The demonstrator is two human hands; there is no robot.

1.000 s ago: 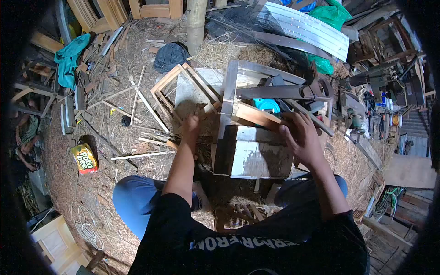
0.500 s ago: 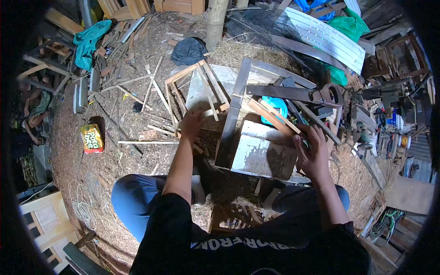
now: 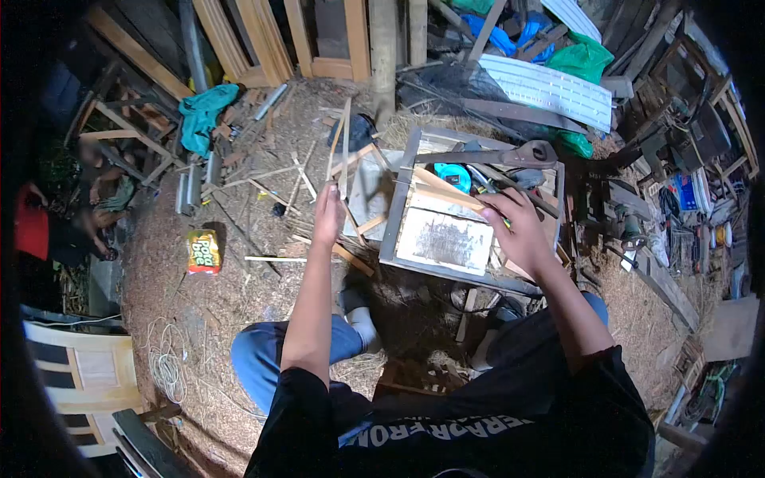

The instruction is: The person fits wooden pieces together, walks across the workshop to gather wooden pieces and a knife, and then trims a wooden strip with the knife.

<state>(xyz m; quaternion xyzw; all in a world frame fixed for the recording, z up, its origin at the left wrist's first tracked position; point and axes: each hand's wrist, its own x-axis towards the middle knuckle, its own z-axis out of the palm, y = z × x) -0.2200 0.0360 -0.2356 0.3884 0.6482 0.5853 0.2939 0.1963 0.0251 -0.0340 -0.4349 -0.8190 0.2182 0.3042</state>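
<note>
My left hand [image 3: 327, 213] is closed on thin wooden strips [image 3: 341, 147], which stand up and away from me, left of the low work table [image 3: 390, 231]. Over the table, my right hand [image 3: 516, 223] grips the near end of light wooden pieces [image 3: 446, 194] between thumb and fingers. A handsaw [image 3: 478, 156] lies across the far part of the table, with a blue round object [image 3: 453, 177] just below its blade. A pale, stained board [image 3: 445, 241] rests on the near part of the table. Behind my left hand is a wooden frame [image 3: 371, 226], partly hidden.
Scrap wood and a yellow snack bag [image 3: 204, 252] lie on the ground at left. People [image 3: 96, 191] sit at the far left. A pole [image 3: 384, 60] rises beyond the table. Tools [image 3: 632, 231] are on the right, and panelled woodwork [image 3: 96, 366] is at lower left.
The strips at my left hand have been lifted upright from around the frame. My right hand still holds its wooden pieces. The view has shifted, showing more of the far area and the left side.
</note>
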